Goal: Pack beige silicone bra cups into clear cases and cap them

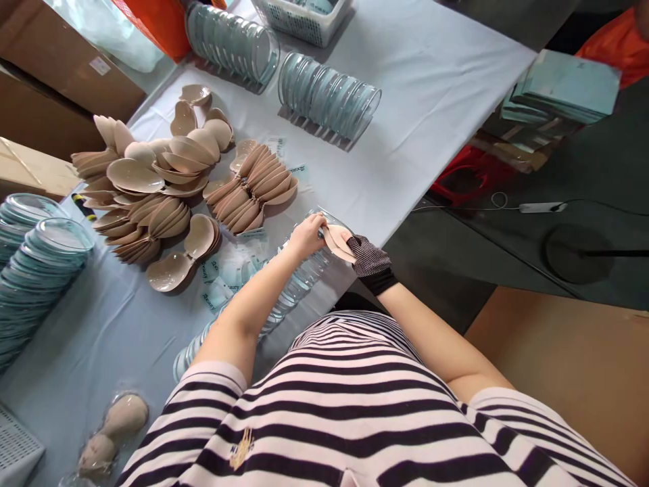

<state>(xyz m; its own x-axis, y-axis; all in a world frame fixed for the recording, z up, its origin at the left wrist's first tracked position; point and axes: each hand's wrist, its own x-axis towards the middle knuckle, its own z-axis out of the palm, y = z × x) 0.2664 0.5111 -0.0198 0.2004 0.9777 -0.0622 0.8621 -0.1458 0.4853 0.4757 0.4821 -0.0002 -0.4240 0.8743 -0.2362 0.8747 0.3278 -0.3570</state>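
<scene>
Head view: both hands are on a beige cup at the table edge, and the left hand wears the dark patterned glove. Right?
Not quite. In the head view the dark patterned glove is on the right hand, not the left; the left hand is bare. The rest holds: both hands are on a beige cup at the edge of the table.
</scene>
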